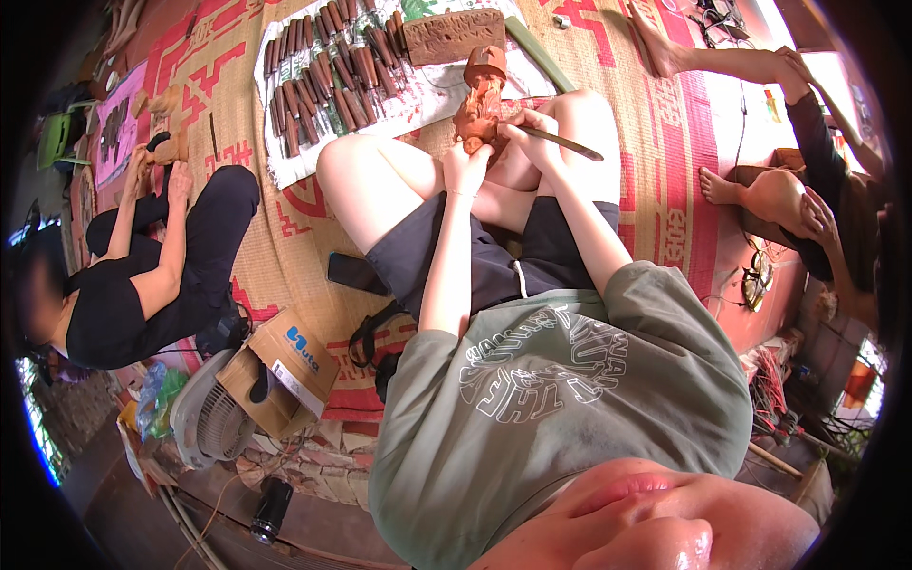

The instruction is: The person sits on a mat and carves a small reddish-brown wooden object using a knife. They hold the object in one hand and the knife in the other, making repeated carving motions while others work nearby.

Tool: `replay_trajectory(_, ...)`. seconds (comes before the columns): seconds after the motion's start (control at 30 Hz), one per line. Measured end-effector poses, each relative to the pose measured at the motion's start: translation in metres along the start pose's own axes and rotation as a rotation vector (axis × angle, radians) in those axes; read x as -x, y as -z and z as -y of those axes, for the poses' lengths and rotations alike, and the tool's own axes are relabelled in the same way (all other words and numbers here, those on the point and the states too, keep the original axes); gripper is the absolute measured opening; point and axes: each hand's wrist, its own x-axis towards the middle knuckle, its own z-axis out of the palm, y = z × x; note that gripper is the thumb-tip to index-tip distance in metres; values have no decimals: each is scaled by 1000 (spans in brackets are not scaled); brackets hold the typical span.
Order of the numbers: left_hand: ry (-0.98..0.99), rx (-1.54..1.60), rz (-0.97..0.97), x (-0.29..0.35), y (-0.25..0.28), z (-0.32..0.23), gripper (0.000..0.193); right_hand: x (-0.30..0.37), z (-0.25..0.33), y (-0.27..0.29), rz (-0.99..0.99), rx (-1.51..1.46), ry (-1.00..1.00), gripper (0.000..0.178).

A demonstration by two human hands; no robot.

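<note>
A reddish-brown carved figure (pixel 478 106) stands between my bent knees, its top pointing away from me. My left hand (pixel 465 171) is closed round its near end. My right hand (pixel 534 142) grips a slim tool (pixel 576 147) with a flat, brownish handle that sticks out to the right. The tool's working end is hidden by my fingers and the figure, so I cannot tell its exact kind. Both hands are close together at the lower part of the carving.
Many wood-handled carving tools (pixel 328 71) lie in rows on a white cloth (pixel 285 169). Beyond the figure are a brown carved block (pixel 454 36) and a green bar (pixel 537 55). A phone (pixel 356 272), cardboard box (pixel 299 356) and fan (pixel 201 418) are at left. People sit on both sides.
</note>
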Motion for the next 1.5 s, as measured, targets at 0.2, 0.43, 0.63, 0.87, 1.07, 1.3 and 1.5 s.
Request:
replay_trajectory(0.2, -15, -35, -14, -3, -1, 9, 30, 0, 14, -3, 69, 109, -99, 7)
replay_trajectory(0.43, 11, -41, 18, -4, -1, 9, 30, -7, 4, -5, -97, -73, 43, 11)
replay_trajectory(0.63, 38, -26, 2, -3, -2, 10, 30, -1, 5, 2, -11, -162, -29, 10)
replay_trajectory(0.87, 44, -19, 21, -2, 0, 3, 31, -3, -1, -1, 45, -52, -90, 9)
replay_trajectory(1.07, 14, -56, -1, 0, 2, -3, 30, -3, 2, -4, 36, -144, -140, 8)
replay_trajectory(1.3, 25, -9, 12, -1, 0, 2, 30, -7, -3, -3, -47, -166, -54, 10)
replay_trajectory(1.5, 49, -30, 19, -3, -1, 5, 30, -5, -3, 8, 5, -339, -41, 11)
